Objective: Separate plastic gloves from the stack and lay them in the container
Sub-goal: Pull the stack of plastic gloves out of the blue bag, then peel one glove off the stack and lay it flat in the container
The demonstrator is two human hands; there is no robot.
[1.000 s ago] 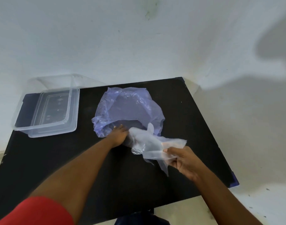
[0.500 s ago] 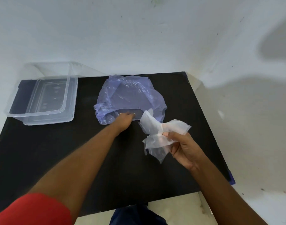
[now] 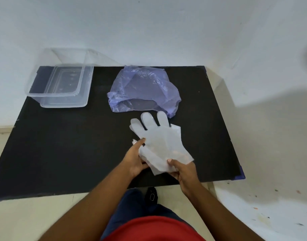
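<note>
Both hands hold a translucent plastic glove [image 3: 159,140] above the black table [image 3: 62,150], spread flat with its fingers pointing away toward the purple plastic bag [image 3: 142,89]. Left hand [image 3: 135,159] pinches the glove's left edge near the thumb part, fingers closed on it. Right hand [image 3: 184,171] grips the cuff end, thumb on top, fingers curled under the plastic. Clear plastic container [image 3: 60,86] sits at the table's far-left corner, well apart from the glove, nothing visible inside. Bag lies crumpled just beyond the glove fingertips.
</note>
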